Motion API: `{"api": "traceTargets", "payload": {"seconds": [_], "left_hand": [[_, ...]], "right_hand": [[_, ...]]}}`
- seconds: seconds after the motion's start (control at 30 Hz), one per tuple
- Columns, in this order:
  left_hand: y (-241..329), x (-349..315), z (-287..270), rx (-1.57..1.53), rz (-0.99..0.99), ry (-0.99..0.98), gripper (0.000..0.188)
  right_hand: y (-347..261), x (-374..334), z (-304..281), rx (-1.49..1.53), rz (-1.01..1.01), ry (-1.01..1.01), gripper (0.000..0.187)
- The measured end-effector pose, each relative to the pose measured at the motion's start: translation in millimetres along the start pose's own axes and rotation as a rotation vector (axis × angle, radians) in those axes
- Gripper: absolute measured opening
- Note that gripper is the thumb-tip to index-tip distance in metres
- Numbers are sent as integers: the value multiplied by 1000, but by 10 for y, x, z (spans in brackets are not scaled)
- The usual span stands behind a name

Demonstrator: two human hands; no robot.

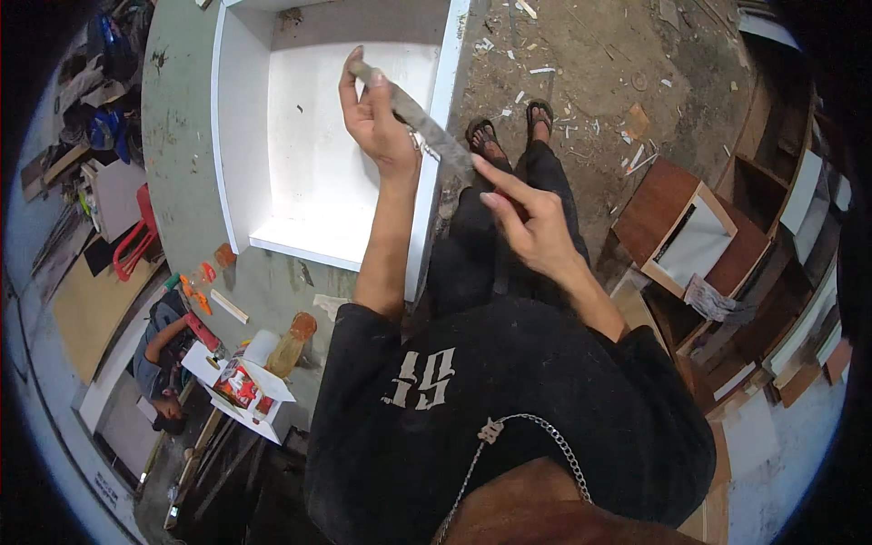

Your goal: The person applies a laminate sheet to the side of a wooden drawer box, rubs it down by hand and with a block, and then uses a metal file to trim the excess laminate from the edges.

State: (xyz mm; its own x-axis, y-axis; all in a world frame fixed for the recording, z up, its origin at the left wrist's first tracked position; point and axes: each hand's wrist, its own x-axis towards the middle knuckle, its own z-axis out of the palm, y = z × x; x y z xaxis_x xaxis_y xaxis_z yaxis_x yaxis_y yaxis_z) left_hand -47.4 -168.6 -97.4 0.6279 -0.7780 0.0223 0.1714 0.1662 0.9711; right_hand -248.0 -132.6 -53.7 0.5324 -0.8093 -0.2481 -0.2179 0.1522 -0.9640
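Observation:
A long, flat grey strip (420,119), slightly blurred, slants between my two hands above the right side of a white open-topped box (243,136). I cannot tell its exact kind. My left hand (375,123) is closed on its far end, with the thumb on one side and fingers on the other. At the near end, my right hand (538,227) grips it with the index finger stretched along it. The palm side of that grip is hidden. Inside, the box is white with a few dark specks.
The box lies on a worn green tabletop (177,118). Bottles (292,343) and a white tray of containers (263,416) stand at the table's near left. Another person (163,350) is beyond them. Wooden cabinets (668,218) and scrap-strewn floor (590,82) lie to the right.

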Motion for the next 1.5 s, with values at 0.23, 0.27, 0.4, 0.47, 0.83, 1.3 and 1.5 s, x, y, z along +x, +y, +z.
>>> {"api": "traceTargets", "payload": {"seconds": [0.23, 0.27, 0.4, 0.47, 0.83, 1.3, 1.5], "left_hand": [[41, -54, 24, 20, -22, 41, 36], [59, -28, 9, -47, -1, 136, 36], [40, -9, -36, -190, -4, 84, 38], [60, 0, -88, 19, -13, -11, 38], [5, -74, -159, -61, 72, 87, 40], [-165, -220, -350, 89, 157, -8, 38], [55, -361, -280, 112, 79, -87, 36]], "right_hand": [[75, -56, 35, -17, -13, -8, 43], [40, -3, 145, -22, -25, -28, 43], [-32, 34, 201, 13, -27, -5, 43], [31, -13, 91, 5, -36, 8, 43], [19, -78, 270, 22, -59, -2, 43], [162, -344, 412, 23, -57, 59, 42], [121, -418, 194, 35, 49, 3, 44]]}}
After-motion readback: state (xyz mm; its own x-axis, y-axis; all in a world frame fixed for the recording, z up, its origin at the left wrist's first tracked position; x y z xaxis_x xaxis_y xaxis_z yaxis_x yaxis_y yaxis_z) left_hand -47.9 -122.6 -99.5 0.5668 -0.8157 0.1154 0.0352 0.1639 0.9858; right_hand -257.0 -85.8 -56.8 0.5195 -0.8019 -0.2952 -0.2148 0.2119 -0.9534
